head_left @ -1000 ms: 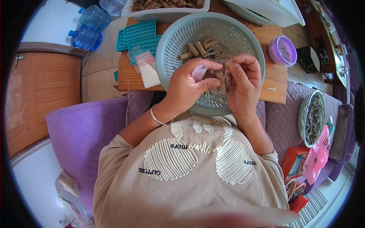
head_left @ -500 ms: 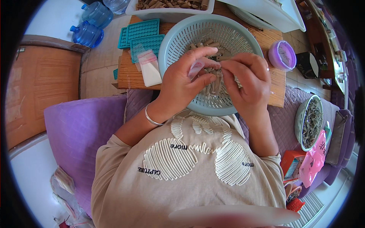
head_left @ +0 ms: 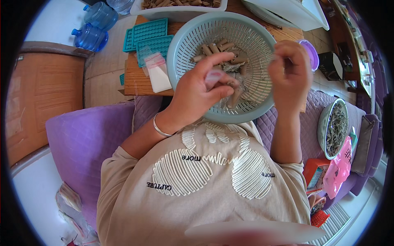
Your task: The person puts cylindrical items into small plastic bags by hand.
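The left hand (head_left: 197, 88) hovers over the near half of the pale green slotted plastic colander (head_left: 184, 37), fingers curled narrow around a small clear plastic pouch (head_left: 214, 76) pinched between thumb and forefinger. A tan, stubby stick-shaped piece (head_left: 237, 95) hangs from the same grip, its long axis running roughly from 12 to 6 o'clock, lower end toward the colander's near rim.

The right hand (head_left: 290, 76) is raised at about 3 o'clock from the left hand, over the colander's right rim and well apart from the pouch. Its fingers are bunched close together; whether they hold anything I cannot tell.

The heap of tan cylindrical pieces (head_left: 219, 52) lies in the colander's bowl at about 12 o'clock from the left hand, just beyond its fingertips, and at about 9 to 10 o'clock from the right hand. Most pieces lie with their long axes slanting from 10 to 4 o'clock. The left hand is clearly the nearer of the two.

Beside the colander at 9 o'clock, more small clear pouches (head_left: 155, 71) rest on the brown wooden table (head_left: 135, 82).
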